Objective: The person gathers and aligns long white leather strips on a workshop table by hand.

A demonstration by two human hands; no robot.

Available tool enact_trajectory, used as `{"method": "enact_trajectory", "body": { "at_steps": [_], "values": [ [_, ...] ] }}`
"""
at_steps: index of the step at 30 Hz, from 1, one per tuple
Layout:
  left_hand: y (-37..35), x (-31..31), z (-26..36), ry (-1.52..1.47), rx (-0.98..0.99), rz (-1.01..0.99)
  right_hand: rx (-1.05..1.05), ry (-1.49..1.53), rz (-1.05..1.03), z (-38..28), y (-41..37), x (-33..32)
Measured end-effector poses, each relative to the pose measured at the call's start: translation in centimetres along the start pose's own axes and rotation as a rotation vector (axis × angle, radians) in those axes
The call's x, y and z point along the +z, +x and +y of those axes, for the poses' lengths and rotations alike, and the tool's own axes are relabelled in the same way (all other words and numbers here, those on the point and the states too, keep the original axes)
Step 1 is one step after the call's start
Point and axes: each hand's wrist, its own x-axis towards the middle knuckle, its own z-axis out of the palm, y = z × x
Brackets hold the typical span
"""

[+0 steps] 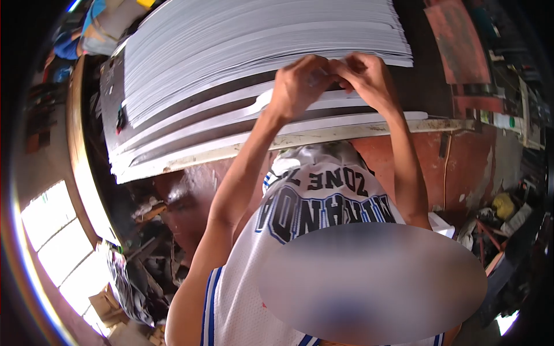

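Observation:
Over the front part of the workbench, both my hands are raised close together, fingertips meeting. My left hand [300,83] is closed in a pinch, with a small whitish, partly see-through piece [317,76] by its fingers. My right hand [369,78] is also pinching, its fingers bent against the left ones. What exactly lies between the fingertips is too small to make out. Just beyond the hands spreads a wide stack of long, thin white strips [259,43]. Under my wrists, several loose white strips [196,138] lie along the bench, one curled up near my left wrist.
The dark bench top [430,86] has a pale, worn front edge [381,130]. A small black and red tool [120,118] lies at its left side. A reddish board [459,40] is at the far right. Scrap [153,277] clutters the floor at left. Part of another person [107,29] shows at upper left.

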Motion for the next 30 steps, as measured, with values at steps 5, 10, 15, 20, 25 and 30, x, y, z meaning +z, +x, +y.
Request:
{"method": "enact_trajectory", "body": {
  "at_steps": [5,10,15,20,25,30],
  "values": [
    [-1.8,1.6,-1.6,-0.040,-0.115,0.006,-0.036,-0.125,0.001,1.2,0.0,0.0],
    [-2.9,1.8,-4.0,0.275,0.104,-0.066,0.045,0.098,0.099,1.3,-1.1,0.0],
    [-5.9,-3.0,-5.5,0.455,0.166,-0.094,0.083,0.060,0.169,1.5,-2.3,-0.4],
    [-6.3,-5.6,-3.0,0.620,0.186,-0.184,0.058,0.008,0.185,-0.6,-3.7,-2.2],
    [-1.7,-4.9,5.2,0.399,0.099,-0.080,-0.039,0.080,0.233,-6.5,-5.2,-6.8],
    [3.2,-4.5,8.9,0.422,0.266,0.317,-0.185,-0.015,0.299,-13.0,-5.1,-11.1]
  ]
}}
